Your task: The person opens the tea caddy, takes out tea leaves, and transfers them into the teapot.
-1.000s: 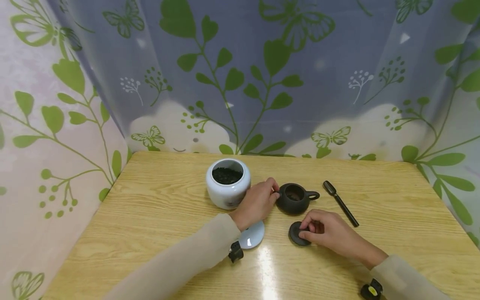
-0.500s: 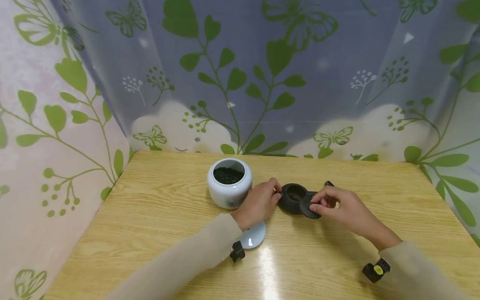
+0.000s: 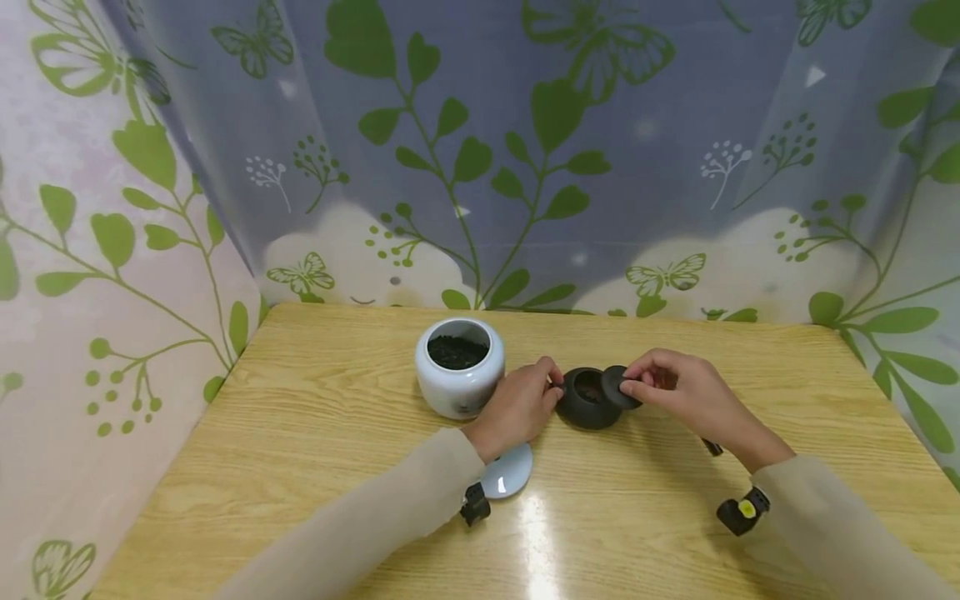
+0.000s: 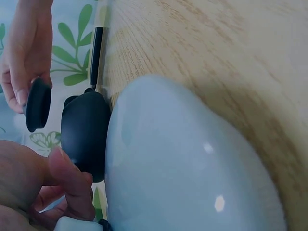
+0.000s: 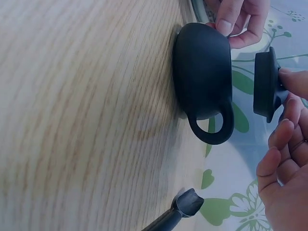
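My left hand [image 3: 519, 402] pinches the spout side of a small black teapot [image 3: 588, 408], which stands upright on the table with dark leaves inside. In my right hand [image 3: 684, 396] is the teapot's round black lid [image 3: 619, 388], pinched by its knob between thumb and fingers. The lid [image 5: 264, 86] hangs level above the pot in the right wrist view, with a gap between them. From above it overlaps the right side of the opening. The teapot's loop handle [image 5: 214, 134] points toward my right hand's side.
A white jar [image 3: 459, 392] of dark tea leaves stands open, close against my left hand. Its pale lid [image 3: 508, 473] lies on the wooden table [image 3: 360, 533] under my left wrist. A black tea scoop [image 5: 185, 207] lies to the right, mostly hidden under my right hand from above.
My right hand has picked the black lid up from the table, then carried it up and back to the teapot's opening. The left hand stays at the spout.
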Action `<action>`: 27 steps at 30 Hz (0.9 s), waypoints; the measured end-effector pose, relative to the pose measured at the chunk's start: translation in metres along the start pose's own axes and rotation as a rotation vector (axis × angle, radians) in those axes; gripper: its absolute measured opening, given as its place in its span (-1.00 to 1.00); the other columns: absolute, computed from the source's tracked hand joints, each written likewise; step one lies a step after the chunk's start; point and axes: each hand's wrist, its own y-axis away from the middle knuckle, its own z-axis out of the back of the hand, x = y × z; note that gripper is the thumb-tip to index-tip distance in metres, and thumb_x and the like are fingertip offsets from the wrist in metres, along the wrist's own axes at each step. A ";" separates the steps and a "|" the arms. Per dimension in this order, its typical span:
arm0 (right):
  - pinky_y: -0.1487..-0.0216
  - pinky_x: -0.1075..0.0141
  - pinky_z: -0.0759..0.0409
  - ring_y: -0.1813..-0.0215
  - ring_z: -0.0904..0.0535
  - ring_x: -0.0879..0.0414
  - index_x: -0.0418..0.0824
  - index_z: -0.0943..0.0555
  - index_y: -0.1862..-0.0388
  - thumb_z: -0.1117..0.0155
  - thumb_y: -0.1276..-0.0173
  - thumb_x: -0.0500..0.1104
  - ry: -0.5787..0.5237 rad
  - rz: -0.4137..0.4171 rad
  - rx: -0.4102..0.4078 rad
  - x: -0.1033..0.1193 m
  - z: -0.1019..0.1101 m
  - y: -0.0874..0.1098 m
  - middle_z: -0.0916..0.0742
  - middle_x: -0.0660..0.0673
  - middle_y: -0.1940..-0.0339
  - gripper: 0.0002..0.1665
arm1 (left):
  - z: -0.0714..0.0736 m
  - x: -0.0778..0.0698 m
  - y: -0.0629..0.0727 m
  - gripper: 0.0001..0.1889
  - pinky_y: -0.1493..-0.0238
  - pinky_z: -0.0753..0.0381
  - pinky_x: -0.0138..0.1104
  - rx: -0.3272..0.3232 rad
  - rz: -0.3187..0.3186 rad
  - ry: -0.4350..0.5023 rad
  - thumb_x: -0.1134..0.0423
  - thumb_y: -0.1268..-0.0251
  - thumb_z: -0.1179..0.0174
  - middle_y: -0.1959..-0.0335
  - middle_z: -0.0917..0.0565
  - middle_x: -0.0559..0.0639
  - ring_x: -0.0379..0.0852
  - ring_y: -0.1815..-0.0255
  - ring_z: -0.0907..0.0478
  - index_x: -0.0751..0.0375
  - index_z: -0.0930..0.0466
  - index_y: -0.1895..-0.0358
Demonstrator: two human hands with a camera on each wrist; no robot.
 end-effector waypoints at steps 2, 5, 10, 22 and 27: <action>0.25 0.29 -0.54 0.30 -0.54 0.09 -0.04 -0.75 0.01 -0.45 -0.57 0.12 0.002 -0.008 0.004 0.000 -0.001 -0.004 -0.66 -0.05 0.28 -0.73 | 0.000 0.000 0.000 -0.84 0.12 -0.56 -0.34 0.004 0.004 0.003 0.18 -0.71 -0.20 0.27 -0.69 -0.10 -0.19 0.28 -0.56 0.10 -0.61 -0.16; 0.25 0.28 -0.56 0.30 -0.55 0.09 -0.04 -0.75 0.00 -0.44 -0.58 0.11 -0.012 -0.005 0.015 -0.001 -0.003 -0.009 -0.67 -0.06 0.27 -0.73 | 0.000 0.001 0.000 -0.83 0.13 -0.56 -0.35 0.013 0.013 0.010 0.17 -0.72 -0.19 0.28 -0.69 -0.11 -0.20 0.30 -0.56 0.09 -0.61 -0.18; 0.26 0.28 -0.54 0.31 -0.53 0.09 -0.07 -0.77 0.01 -0.46 -0.58 0.02 -0.031 0.029 0.028 0.000 -0.008 -0.015 -0.68 -0.07 0.29 -0.79 | 0.000 0.002 0.000 -0.83 0.17 -0.57 -0.36 0.017 0.013 0.021 0.18 -0.71 -0.20 0.27 -0.69 -0.10 -0.21 0.32 -0.56 0.10 -0.61 -0.18; 0.26 0.29 -0.53 0.29 -0.55 0.10 -0.08 -0.78 0.06 -0.48 -0.56 -0.05 0.002 0.056 0.040 0.000 -0.023 -0.029 -0.70 -0.01 0.30 -0.86 | -0.001 0.002 0.000 -0.84 0.17 -0.57 -0.35 0.009 -0.006 0.015 0.19 -0.71 -0.20 0.23 -0.71 -0.07 -0.20 0.30 -0.58 0.10 -0.61 -0.17; 0.28 0.30 -0.53 0.31 -0.55 0.13 -0.10 -0.78 0.10 -0.49 -0.55 -0.07 0.023 0.075 0.033 0.001 -0.026 -0.030 -0.70 0.00 0.33 -0.88 | -0.002 0.003 -0.001 -0.84 0.19 -0.56 -0.36 0.015 0.000 0.017 0.18 -0.72 -0.19 0.24 -0.70 -0.09 -0.22 0.33 -0.56 0.09 -0.60 -0.17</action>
